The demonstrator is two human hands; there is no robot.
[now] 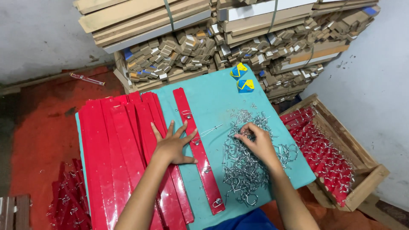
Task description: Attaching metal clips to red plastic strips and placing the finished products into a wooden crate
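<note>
My left hand [172, 145] lies flat, fingers spread, on the red strips, its fingertips touching a single long red strip [200, 155] that lies apart on the teal table top [217, 102]. That strip carries several small metal hooks along its length. My right hand [255, 140] reaches into a loose heap of silver metal hooks [245, 170], fingers curled around some of them. One thin wire hook [211, 130] lies between the strip and the heap.
A wide stack of red strips [115, 153] covers the table's left side. Two small blue and yellow boxes [242, 79] sit at the far edge. A wooden crate [341, 157] with finished red strips stands right. Bundled wood pieces [221, 42] are piled behind. More red strips [68, 200] lie on the floor at left.
</note>
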